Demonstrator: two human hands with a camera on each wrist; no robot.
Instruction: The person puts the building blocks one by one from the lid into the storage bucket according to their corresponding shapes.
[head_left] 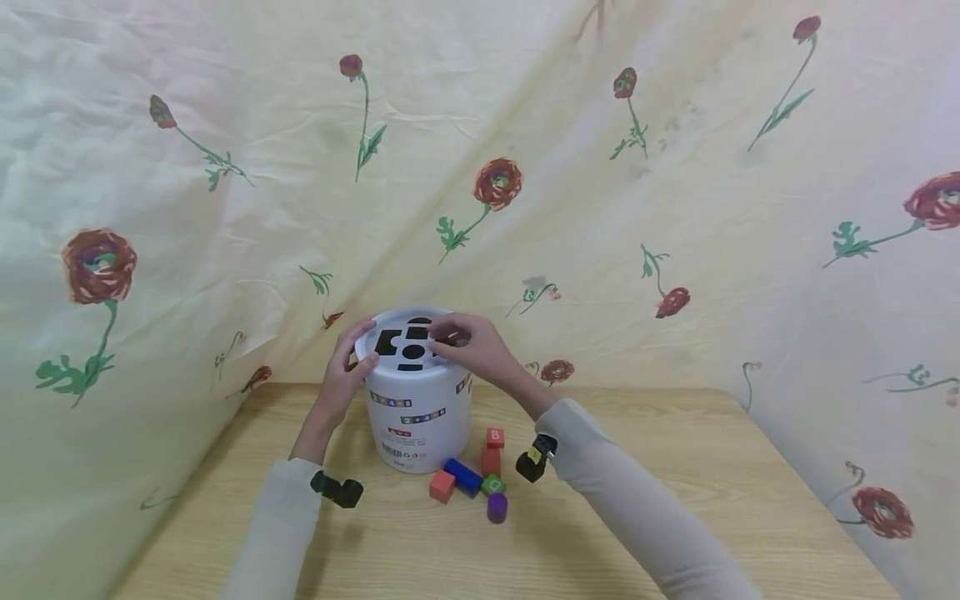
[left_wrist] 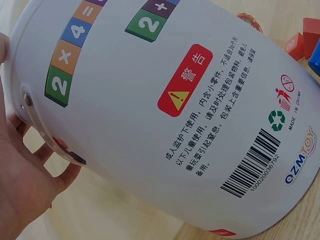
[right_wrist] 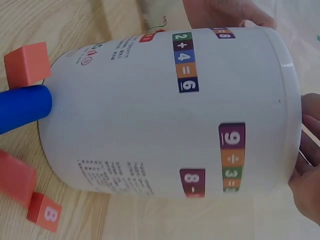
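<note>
A white bucket (head_left: pixel 420 412) with printed number sums stands upright on the table, its lid (head_left: pixel 392 319) cut with dark shaped holes. My left hand (head_left: pixel 345 371) grips the left side of the bucket's rim, thumb toward the lid's top. In the left wrist view, fingers curve behind the wall beside the bucket's handle (left_wrist: pixel 47 135). Over the right part of the lid, my right hand (head_left: pixel 480 346) has bent fingers and thumb close together at the holes. I cannot tell whether something is between those fingertips.
Before the bucket lie a red B block (head_left: pixel 495 437), a red block (head_left: pixel 491 462), a blue cylinder (head_left: pixel 463 477), an orange-red cube (head_left: pixel 442 486), a green block (head_left: pixel 493 485) and a purple cylinder (head_left: pixel 497 507). A flowered cloth (head_left: pixel 570 250) hangs behind the wooden table (head_left: pixel 637 450).
</note>
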